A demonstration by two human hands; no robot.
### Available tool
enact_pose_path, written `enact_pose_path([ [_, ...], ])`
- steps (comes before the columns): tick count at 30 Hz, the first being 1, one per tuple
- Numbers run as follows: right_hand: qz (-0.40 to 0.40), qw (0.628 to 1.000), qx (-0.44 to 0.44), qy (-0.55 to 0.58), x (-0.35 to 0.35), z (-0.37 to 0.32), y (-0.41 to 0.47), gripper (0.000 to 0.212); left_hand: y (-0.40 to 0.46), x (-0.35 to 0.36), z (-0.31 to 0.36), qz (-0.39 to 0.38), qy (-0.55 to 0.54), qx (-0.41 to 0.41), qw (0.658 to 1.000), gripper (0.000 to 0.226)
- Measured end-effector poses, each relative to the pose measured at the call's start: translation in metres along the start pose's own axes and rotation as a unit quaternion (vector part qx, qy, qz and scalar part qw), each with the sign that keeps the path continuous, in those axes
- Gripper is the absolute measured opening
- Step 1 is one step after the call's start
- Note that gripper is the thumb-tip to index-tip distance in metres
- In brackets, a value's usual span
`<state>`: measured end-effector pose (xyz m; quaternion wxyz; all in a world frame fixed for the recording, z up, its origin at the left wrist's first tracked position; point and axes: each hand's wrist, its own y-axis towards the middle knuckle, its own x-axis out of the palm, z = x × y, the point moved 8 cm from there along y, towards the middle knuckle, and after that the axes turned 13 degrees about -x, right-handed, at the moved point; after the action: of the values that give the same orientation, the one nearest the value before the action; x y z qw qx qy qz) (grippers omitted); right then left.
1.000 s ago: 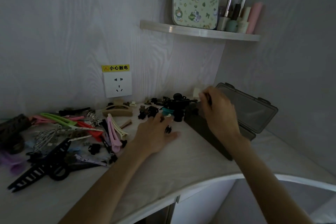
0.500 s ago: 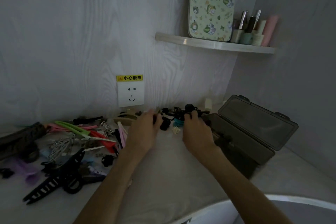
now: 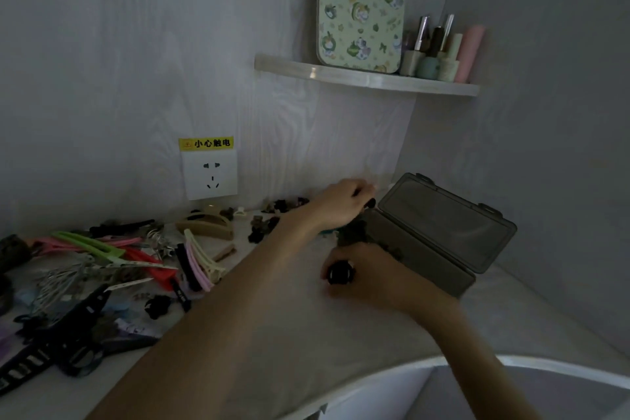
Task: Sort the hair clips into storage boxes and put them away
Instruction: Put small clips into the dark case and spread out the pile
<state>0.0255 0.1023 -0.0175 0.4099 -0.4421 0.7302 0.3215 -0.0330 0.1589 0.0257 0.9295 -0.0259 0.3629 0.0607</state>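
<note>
A dark box sits right of the middle of the frame on a pale table, with its lid flipped open and leaning back toward the corner of the wall. The room is dim, so what lies inside the box is too dark to tell. The left hand reaches across to the far left end of the box with its fingers curled round a small dark thing. The right hand is just in front of the box and holds a round black clip. Lots of hair clips lie in a heap at the lower left, pink, green, red and black. A shelf at the upper right holds a flowery tin and some little bottles.
</note>
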Motion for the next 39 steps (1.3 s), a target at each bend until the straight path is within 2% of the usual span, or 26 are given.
enact_pose_path([
  [2,0.011,1.0,-0.006,-0.006,-0.021,-0.008,-0.02,0.019,0.01,0.02,0.003,-0.053,-0.006,-0.006,0.999,0.048],
  [4,0.034,0.999,0.004,-0.022,-0.041,-0.004,-0.036,0.016,0.012,0.03,-0.001,-0.074,-0.027,-0.016,0.997,0.055],
  [6,0.086,0.996,0.024,-0.033,-0.061,0.007,-0.044,0.014,0.008,0.024,-0.006,-0.038,-0.049,-0.011,0.998,0.05],
  [10,0.21,0.975,0.063,-0.027,-0.086,0.032,-0.042,0.021,-0.011,-0.029,-0.024,0.112,-0.06,0.002,0.992,0.03],
  [14,0.199,0.975,0.079,-0.058,-0.081,0.048,-0.024,0.047,-0.024,-0.082,-0.064,0.102,-0.015,-0.077,0.992,0.023],
  [16,0.228,0.967,0.086,-0.071,-0.084,0.046,-0.015,0.042,-0.028,-0.099,-0.082,0.08,0.009,-0.122,0.989,0.025],
  [18,0.243,0.965,0.069,-0.068,-0.085,0.035,0.001,0.027,-0.031,-0.104,-0.091,0.063,0.036,-0.141,0.987,0.028],
  [20,0.231,0.969,0.043,-0.079,-0.08,0.023,0.022,0.02,-0.032,-0.097,-0.093,0.044,0.078,-0.136,0.987,0.029],
  [23,0.195,0.975,0.02,-0.109,-0.075,0.017,0.055,0.024,-0.033,-0.066,-0.096,-0.037,0.146,-0.109,0.983,0.039],
  [25,0.11,0.984,0.039,-0.138,-0.063,0.028,0.08,0.039,-0.033,-0.052,-0.106,-0.068,0.168,-0.097,0.979,0.04],
  [27,-0.015,0.979,0.07,-0.188,-0.045,0.046,0.1,0.055,-0.028,-0.052,-0.118,-0.056,0.147,-0.09,0.983,0.038],
  [29,-0.081,0.97,0.064,-0.218,-0.033,0.057,0.113,0.057,-0.024,-0.058,-0.128,-0.027,0.113,-0.088,0.989,0.035],
  [34,-0.051,0.986,-0.013,-0.155,-0.047,0.06,0.12,0.037,-0.019,-0.068,-0.139,-0.024,0.048,-0.084,0.995,0.036],
  [37,0.051,0.994,-0.052,-0.082,-0.07,0.051,0.121,0.033,-0.02,-0.073,-0.142,-0.038,0.03,-0.078,0.996,0.039],
  [39,0.085,0.994,-0.064,0.001,-0.078,0.039,0.121,0.03,-0.022,-0.08,-0.143,-0.021,0.033,-0.076,0.996,0.037],
])
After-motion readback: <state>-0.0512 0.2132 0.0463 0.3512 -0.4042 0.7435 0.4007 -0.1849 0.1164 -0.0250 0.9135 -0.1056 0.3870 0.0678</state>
